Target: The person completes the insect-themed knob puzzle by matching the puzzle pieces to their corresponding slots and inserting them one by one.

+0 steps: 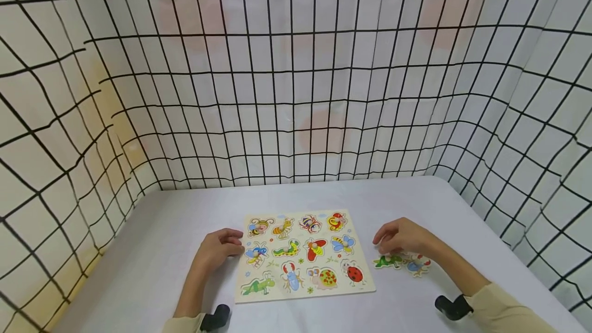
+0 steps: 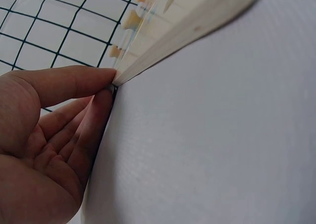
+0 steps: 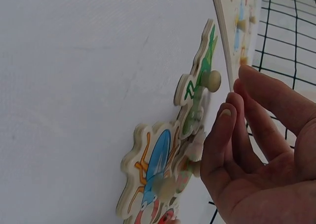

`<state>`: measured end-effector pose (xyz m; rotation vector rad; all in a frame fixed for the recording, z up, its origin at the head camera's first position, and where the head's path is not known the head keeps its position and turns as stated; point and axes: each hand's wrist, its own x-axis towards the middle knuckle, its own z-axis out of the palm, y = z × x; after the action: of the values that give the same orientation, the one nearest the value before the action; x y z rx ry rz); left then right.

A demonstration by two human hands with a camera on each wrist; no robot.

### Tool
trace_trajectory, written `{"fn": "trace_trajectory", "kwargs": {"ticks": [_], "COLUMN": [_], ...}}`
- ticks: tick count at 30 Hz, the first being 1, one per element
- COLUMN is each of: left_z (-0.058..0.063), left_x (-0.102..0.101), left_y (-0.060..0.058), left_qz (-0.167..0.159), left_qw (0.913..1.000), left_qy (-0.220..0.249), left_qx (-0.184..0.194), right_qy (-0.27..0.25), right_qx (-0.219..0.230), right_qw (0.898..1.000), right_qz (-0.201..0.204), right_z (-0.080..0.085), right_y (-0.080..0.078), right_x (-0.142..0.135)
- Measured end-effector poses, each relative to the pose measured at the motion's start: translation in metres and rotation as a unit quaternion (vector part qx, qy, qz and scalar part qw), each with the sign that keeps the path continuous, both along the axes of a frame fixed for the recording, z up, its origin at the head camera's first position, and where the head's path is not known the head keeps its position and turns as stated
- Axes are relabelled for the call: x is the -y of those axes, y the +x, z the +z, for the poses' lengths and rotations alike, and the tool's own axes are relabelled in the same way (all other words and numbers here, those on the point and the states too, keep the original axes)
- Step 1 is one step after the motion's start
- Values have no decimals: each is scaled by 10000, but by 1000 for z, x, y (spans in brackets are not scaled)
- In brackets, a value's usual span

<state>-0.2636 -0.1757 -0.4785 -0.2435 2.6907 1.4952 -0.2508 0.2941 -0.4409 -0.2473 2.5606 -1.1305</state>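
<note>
A wooden insect peg-puzzle board (image 1: pixel 301 266) lies flat on the white table. At its left edge, my left hand (image 1: pixel 221 251) touches the rim with thumb and fingertips, the fingers loosely bent. The left wrist view shows the thumb against the board's edge (image 2: pixel 163 51). Over the loose pieces right of the board hovers my right hand (image 1: pixel 401 237), fingers curved, with nothing between thumb and fingertips. Near it lie a green grasshopper piece (image 3: pixel 202 68) with a round wooden knob and a blue beetle piece (image 3: pixel 159 155). A red piece (image 3: pixel 168 215) is partly hidden.
Knobs (image 2: pixel 132 19) stand up from the board. Black netting (image 1: pixel 296 86) over white cloth surrounds the table (image 1: pixel 185 209) at the back and both sides. A black strap device (image 1: pixel 216 317) sits on each wrist.
</note>
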Motion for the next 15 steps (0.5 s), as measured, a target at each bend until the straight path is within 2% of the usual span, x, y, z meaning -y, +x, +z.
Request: {"fn": "trace_trajectory", "kwargs": {"ticks": [15], "left_z": [-1], "left_x": [-1], "left_y": [-1], "left_qz": [50], "left_qw": [10000], "left_qy": [19], "left_qx": [9], "right_qy": [30], "right_qx": [298], "right_qw": [9983], "right_qz": [499], "right_z": [0], "right_y": [3], "right_x": [-15]}}
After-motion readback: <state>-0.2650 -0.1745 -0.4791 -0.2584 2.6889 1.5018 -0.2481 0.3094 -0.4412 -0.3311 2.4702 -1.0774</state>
